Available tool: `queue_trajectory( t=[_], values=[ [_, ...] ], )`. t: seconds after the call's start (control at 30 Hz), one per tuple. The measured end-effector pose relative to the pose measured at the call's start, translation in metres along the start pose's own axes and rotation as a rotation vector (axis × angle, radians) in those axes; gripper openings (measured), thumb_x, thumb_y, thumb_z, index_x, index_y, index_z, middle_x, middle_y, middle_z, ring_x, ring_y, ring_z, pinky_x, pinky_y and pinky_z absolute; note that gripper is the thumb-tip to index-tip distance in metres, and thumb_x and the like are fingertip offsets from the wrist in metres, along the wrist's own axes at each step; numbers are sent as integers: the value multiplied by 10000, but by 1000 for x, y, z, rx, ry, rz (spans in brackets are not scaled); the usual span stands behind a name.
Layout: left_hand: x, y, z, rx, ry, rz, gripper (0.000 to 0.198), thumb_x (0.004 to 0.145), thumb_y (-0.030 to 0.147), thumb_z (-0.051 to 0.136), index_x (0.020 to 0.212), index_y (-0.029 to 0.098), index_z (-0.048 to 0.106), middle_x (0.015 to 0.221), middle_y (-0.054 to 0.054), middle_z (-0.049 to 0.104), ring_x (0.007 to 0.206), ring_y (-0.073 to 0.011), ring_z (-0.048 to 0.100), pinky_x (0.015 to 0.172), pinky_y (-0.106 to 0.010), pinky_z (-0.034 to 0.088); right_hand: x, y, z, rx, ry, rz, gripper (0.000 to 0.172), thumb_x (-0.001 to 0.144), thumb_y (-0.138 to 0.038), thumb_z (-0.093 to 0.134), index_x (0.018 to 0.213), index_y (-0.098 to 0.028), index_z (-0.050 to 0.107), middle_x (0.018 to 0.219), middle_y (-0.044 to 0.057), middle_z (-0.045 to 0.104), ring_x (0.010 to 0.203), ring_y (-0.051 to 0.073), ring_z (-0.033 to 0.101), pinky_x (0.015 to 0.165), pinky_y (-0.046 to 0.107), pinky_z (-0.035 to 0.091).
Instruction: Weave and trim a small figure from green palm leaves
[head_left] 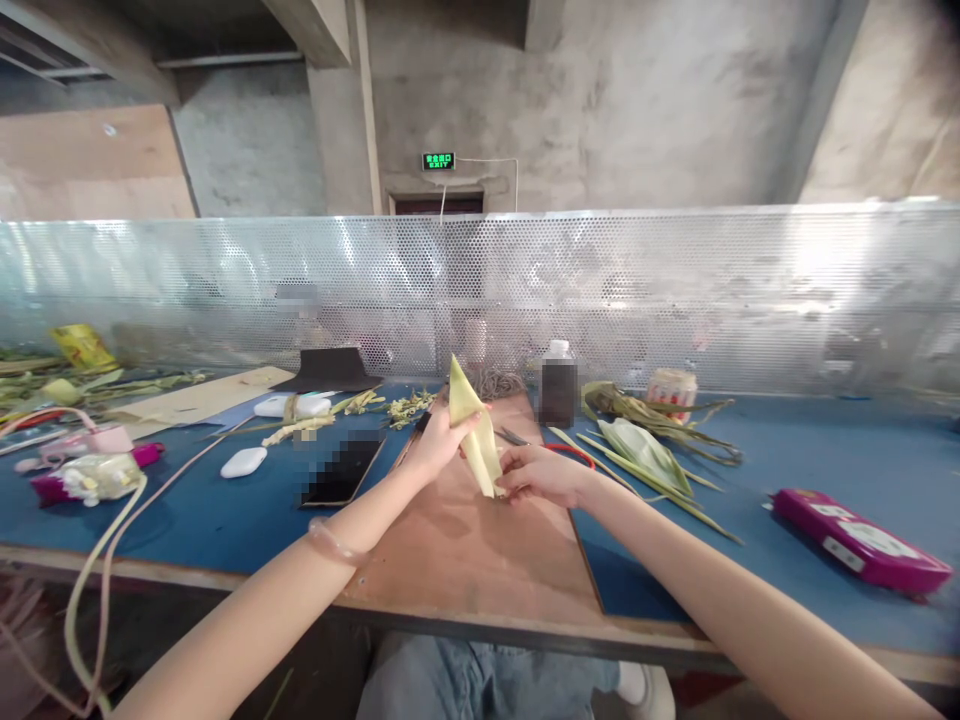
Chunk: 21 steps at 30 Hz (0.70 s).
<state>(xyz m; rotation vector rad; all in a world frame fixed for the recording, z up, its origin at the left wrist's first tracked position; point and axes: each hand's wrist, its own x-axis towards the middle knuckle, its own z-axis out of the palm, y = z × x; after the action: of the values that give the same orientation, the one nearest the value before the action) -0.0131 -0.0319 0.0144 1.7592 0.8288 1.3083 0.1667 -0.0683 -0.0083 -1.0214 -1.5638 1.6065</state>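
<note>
Above a brown wooden board (pixel 480 560), a pale yellow-green leaf piece (pixel 480 450) with a pointed tip stands tilted between my hands. My left hand (pixel 442 438) is closed on its middle from the left side. At its lower right edge, the fingers of my right hand (pixel 536 474) are bent together and pinch the lower end. The fingertips partly cover the leaf there. Scissors (pixel 514 437) lie just behind my right hand, partly hidden, with a red loop (pixel 576 452) beside them.
On the blue table (pixel 817 450), leaves (pixel 649 455), a bottle (pixel 558 385), a jar (pixel 673 390) and a magenta box (pixel 862 540) are at right. Left are a phone (pixel 345 470), a white case (pixel 244 461) and cables (pixel 150 485). A perforated metal screen (pixel 337 290) stands behind.
</note>
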Motion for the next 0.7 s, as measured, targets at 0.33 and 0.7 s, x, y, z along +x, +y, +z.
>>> queue_trajectory(
  t=[0.33,0.7],
  values=[
    [1,-3,-1,-41,16,13,414,747,426,611,1054,154,667,909,-77,663,706,-152,590,499,-197,426,0,0,3,55,16,-91,272,515,-123,735,675,-155,517,591,-10,633,531,124,623,513,215,484],
    [9,-10,-6,-180,-4,-8,383,746,337,626,1078,146,642,1018,-99,669,808,-191,627,598,-253,491,11,5,-8,-401,566,-475,116,654,-154,581,750,-187,637,667,-8,563,522,108,507,504,253,425]
  ],
)
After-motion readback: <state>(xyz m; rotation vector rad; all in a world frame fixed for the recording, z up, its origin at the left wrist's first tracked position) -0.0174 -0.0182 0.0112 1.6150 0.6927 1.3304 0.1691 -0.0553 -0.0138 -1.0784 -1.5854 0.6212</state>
